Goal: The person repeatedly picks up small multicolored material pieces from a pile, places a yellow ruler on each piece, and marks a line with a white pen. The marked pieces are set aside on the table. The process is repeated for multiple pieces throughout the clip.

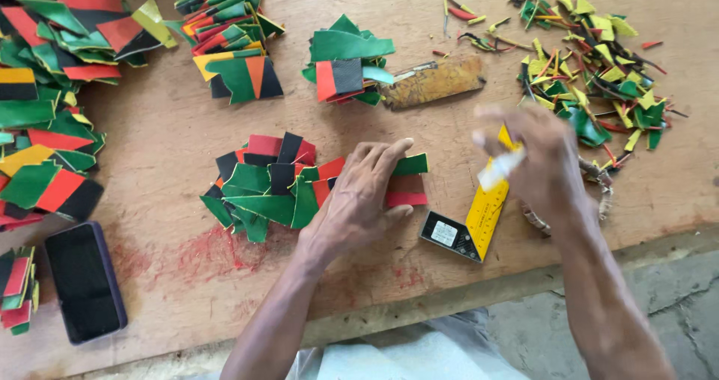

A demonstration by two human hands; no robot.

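Even soft daylight, faint shadows, right hand (543, 166) apparently motion-blurred

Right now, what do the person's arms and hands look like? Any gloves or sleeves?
No gloves and no sleeves in view: the left hand and right hand are bare, and so are both forearms up to the bottom edge of the picture. No watch, ring or bracelet shows. The right hand is blurred, so small details there are unclear.

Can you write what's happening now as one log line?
left hand: flat on green-red piece | right hand: holds white stick, blurred | try square: on table
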